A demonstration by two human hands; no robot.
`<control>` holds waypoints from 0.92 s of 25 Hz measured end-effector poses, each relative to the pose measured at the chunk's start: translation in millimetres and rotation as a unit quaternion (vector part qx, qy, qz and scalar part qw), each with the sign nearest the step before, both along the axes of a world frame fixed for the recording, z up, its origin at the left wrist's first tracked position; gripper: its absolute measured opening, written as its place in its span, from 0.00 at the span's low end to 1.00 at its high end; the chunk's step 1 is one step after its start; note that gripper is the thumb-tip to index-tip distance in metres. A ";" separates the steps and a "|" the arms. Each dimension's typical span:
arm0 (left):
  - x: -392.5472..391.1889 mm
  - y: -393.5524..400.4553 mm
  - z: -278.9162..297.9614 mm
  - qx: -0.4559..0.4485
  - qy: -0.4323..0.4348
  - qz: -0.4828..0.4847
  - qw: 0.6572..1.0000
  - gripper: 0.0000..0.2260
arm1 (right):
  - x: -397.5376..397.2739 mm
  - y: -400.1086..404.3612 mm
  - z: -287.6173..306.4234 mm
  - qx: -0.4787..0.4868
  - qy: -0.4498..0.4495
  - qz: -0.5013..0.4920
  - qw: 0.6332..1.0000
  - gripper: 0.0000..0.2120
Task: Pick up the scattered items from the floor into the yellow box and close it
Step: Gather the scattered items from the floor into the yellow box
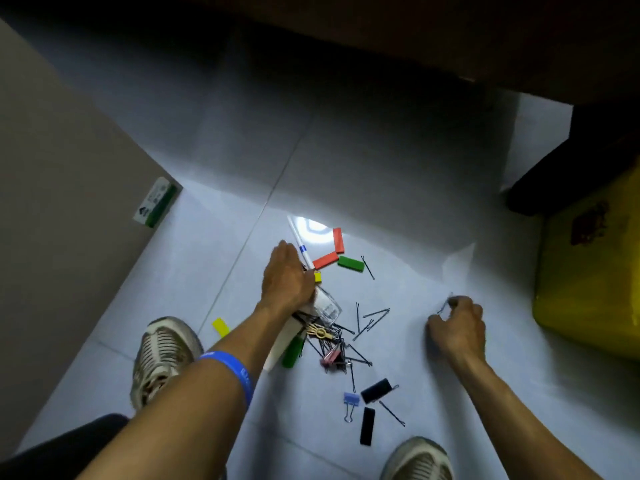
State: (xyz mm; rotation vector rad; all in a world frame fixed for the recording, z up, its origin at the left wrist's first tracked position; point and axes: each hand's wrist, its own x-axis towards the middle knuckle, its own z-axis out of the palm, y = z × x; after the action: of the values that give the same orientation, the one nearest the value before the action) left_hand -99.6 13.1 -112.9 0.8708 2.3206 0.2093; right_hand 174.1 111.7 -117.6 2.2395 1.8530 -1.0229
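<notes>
Yellow box (588, 285) at far right on pale floor (381, 161); left hand (285, 277) spread flat over pen (299, 245) and scattered clips; right hand (457, 323) pinching thin hairpin (444, 306) near box; black hairpins (372, 315) between hands.
</notes>
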 end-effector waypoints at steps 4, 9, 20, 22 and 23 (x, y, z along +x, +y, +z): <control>33.3 -39.9 6.0 0.075 -0.008 -0.100 0.992 0.28 | -81.4 -29.0 0.2 -0.027 0.160 0.182 0.970 0.22; -4.7 -88.8 9.6 0.046 0.048 0.100 0.993 0.28 | -146.1 -9.1 6.6 0.126 0.126 0.293 0.939 0.28; 17.0 -3.4 1.3 0.055 -0.126 0.273 0.952 0.23 | -195.7 -34.7 -6.9 0.044 0.117 0.363 0.923 0.15; 24.7 -3.0 4.1 0.093 -0.176 0.321 0.926 0.21 | -192.6 -49.9 -5.7 0.001 0.173 0.321 0.931 0.11; 25.3 -3.1 5.0 0.124 -0.206 0.352 0.904 0.19 | -192.2 -53.7 -6.8 -0.018 0.196 0.297 0.934 0.11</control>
State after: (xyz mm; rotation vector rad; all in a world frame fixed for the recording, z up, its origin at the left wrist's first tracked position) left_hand -74.3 10.1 -107.9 0.0299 2.1206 0.9167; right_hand -18.1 58.0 -124.4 1.3476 2.4077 -1.4075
